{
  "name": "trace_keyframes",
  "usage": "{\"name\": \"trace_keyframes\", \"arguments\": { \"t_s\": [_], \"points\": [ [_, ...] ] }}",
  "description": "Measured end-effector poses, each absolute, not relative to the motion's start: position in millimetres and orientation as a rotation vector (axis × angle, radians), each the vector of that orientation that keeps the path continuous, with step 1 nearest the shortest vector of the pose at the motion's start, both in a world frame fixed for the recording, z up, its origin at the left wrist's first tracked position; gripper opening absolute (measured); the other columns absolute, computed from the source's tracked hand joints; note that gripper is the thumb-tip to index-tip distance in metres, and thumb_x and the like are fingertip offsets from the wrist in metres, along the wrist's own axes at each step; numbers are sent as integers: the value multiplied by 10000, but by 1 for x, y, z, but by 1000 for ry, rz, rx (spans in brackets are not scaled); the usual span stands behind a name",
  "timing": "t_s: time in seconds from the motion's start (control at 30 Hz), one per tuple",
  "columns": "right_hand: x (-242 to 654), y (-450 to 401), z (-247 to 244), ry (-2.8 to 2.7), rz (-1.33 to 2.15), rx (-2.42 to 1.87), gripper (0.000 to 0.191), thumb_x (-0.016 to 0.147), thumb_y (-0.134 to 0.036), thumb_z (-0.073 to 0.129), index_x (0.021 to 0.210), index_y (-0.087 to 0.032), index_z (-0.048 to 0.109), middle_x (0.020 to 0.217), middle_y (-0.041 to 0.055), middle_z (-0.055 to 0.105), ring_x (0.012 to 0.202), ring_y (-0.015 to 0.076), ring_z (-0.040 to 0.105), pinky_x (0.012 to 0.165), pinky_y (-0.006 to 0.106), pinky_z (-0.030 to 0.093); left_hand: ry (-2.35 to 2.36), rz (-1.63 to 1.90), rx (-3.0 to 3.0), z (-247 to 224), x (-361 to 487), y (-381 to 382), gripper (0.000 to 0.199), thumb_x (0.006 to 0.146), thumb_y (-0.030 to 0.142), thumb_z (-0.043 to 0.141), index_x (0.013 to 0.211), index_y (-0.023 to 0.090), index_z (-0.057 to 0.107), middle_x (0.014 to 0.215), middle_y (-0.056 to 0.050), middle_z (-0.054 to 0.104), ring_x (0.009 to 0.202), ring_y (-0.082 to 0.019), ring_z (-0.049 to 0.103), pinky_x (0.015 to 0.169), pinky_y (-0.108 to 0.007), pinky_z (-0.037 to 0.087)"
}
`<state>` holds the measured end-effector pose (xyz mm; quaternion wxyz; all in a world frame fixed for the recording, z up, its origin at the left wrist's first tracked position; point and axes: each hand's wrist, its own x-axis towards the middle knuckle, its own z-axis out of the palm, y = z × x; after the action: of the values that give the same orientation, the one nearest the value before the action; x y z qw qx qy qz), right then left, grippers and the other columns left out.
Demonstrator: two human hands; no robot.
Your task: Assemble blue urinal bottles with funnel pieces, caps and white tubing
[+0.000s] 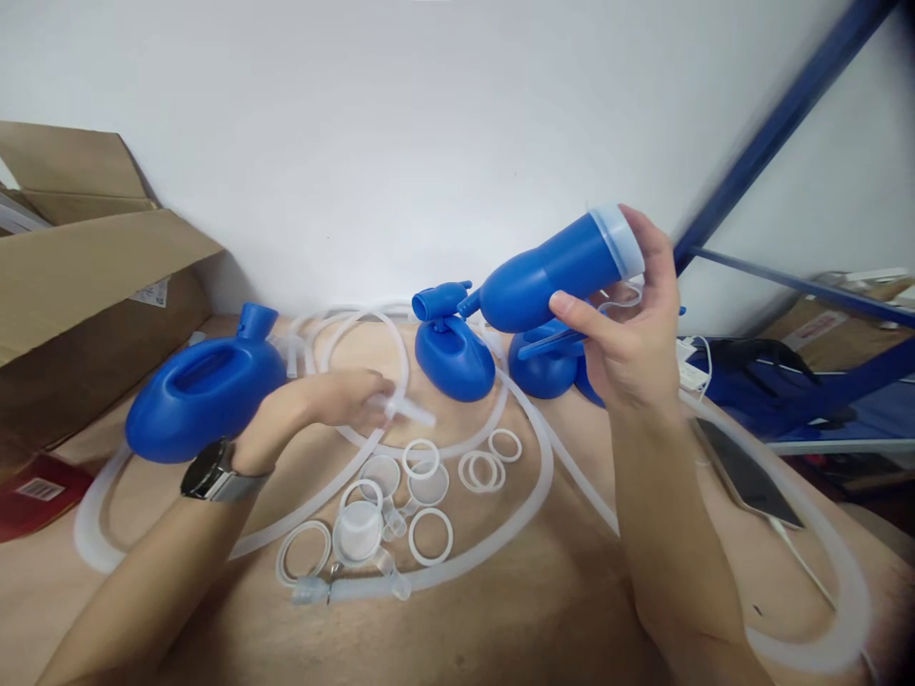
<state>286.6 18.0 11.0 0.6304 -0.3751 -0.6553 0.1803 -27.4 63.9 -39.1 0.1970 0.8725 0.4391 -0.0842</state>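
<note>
Raised above the table, my right hand (640,333) grips a blue plastic bottle-shaped funnel (547,272). Its wide end has a translucent white lid (619,240) and points up to the right, while the narrow ribbed nozzle points down to the left. My left hand (354,398), slightly blurred, has its fingers closed around a translucent white hose (411,411) near its end. A blue handled container (207,400) lies left of that hand. Beyond it is another blue container (456,357) with a small blue funnel (439,301) at its top.
White rings (431,536) and translucent lids (357,532) lie mid-table among loops of hose (529,505). More blue containers (543,362) sit behind my right hand. A cardboard box (107,286) stands left; a phone (750,472) and blue metal frame (779,124) are right.
</note>
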Motion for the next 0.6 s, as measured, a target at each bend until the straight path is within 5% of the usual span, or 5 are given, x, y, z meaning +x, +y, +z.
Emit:
{"name": "trace_keyframes", "arguments": {
  "t_s": [0.2, 0.4, 0.6],
  "points": [
    [284, 17, 8, -1508, 454, -801, 950, 820, -405, 877, 1566, -550, 308, 1469, 46, 581, 1310, 356, 611, 904, 458, 617, 1300, 25, 2480, -22, -53, 70, 605, 907, 665, 548, 1223, 169, 690, 1250, -135, 728, 1093, -303, 674, 941, -349, 487],
    [278, 15, 7, -1680, 346, -841, 815, 809, -407, 884, 1523, -418, 491, 1620, 52, 441, 1370, 360, 553, 854, 404, 636, 1212, 346, 2514, 2, -61, 61, 581, 942, 717, 525, 1113, 202, 731, 1083, -62, 758, 945, -243, 657, 837, -307, 491],
    [277, 17, 8, -1782, 374, -885, 822, 796, -451, 888, 1520, -367, 509, 1569, 65, 502, 1359, 356, 565, 917, 426, 624, 1392, 153, 2445, -10, -93, 77, 599, 813, 640, 704, 1164, 155, 744, 1121, -86, 768, 975, -272, 686, 863, -323, 510]
  ]
}}
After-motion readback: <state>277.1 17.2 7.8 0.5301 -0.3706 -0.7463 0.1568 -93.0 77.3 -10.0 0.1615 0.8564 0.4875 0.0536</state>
